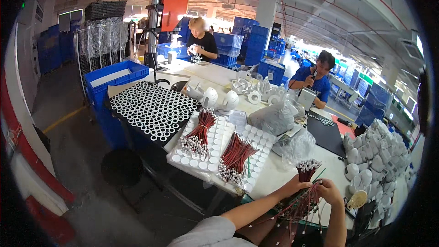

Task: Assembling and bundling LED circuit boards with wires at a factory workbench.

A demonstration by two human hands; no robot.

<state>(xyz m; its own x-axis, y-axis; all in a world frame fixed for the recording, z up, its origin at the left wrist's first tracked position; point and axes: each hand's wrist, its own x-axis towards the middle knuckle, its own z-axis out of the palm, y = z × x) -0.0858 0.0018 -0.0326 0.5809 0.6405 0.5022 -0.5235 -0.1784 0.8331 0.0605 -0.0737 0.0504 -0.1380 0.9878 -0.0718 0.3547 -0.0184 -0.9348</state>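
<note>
Red wire bundle (pixel 306 172) in hand

The left hand (pixel 294 186) closes around it below the white tips (pixel 309 163); the right hand (pixel 330 192) seems to pinch loose strands (pixel 304 205) beside it. A snug hold and gentle pulls should serve best (the strands could tangle). Tips point up, away from the person; the long axis runs down toward the body, at the near edge of the white table (pixel 277 170).

At lower right, one left hand (pixel 295 185) and one right hand (pixel 329 192) are seen, with one wire bundle (pixel 307 169). Two more bundles (pixel 200 132) are counted at lower centre, on two trays (pixel 196 172). Two co-workers (pixel 206 45) are seen above, one stool (pixel 121 165) at lower left. Rings (pixel 153 110), left of centre, cannot be counted exactly.
</note>
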